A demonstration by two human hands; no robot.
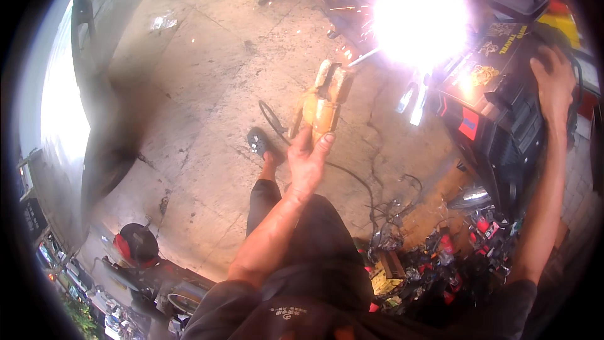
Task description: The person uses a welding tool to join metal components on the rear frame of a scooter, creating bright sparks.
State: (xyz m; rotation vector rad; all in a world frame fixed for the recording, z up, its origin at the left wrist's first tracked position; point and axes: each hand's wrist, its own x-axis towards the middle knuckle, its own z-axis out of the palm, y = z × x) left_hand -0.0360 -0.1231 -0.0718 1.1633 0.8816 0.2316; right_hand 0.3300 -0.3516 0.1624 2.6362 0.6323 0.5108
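My left hand [307,165] is wrapped around a worn, tan welding electrode holder [325,97]. A thin electrode rod [363,58] runs from its jaws into a blinding white welding arc [421,16] at the upper right, throwing sparks to the left. Glare hides the rod's tip and the spot it touches. At the right, my right hand [553,82] grips the far upper edge of a large black case [503,94] with stickers on its face. Bright metal pieces [418,107] stick out below the arc, beside the case.
A cable [352,173] loops across the concrete floor [207,75] near my shoe [257,141]. Cluttered small parts [440,252] and a yellow box [384,277] lie at the lower right. A blurred pale panel [66,101] stands at the left; a black-and-red round object [137,244] sits lower left.
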